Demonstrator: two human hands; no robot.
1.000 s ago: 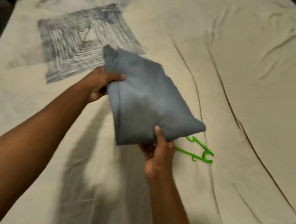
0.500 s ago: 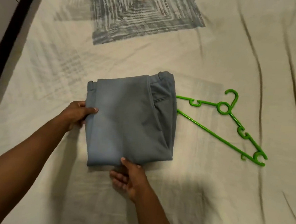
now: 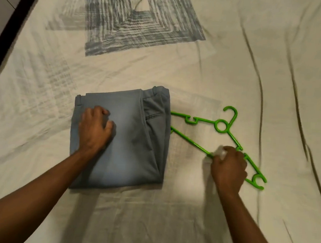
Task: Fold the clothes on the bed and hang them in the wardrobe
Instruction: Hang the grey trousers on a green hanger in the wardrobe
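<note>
The grey-blue trousers (image 3: 120, 137) lie folded into a compact rectangle on the cream bedsheet (image 3: 148, 225), waistband and belt loops toward the far edge, with 1 back pocket showing on the right-hand panel. The left hand (image 3: 95, 129) rests on top of the left half of the stack, fingers curled under against the cloth and holding nothing, probably to keep the layers flat and stop the fold from springing open. Just beside the trousers' right edge lies 1 green plastic hanger (image 3: 221, 125), flat on the sheet with its hook pointing away and its near left tip touching or slipping just under the fabric. The right hand (image 3: 228, 169) is on the hanger's lower bar, fingers bent around it; motion blur hides the fingertips, so whether the grip has fully closed cannot be told. Folding looks finished for this garment, and reaching for the hanger suggests the step in hand is getting the trousers draped over that bar. A grey woven pattern (image 3: 136, 19) is printed on the sheet farther away.
</note>
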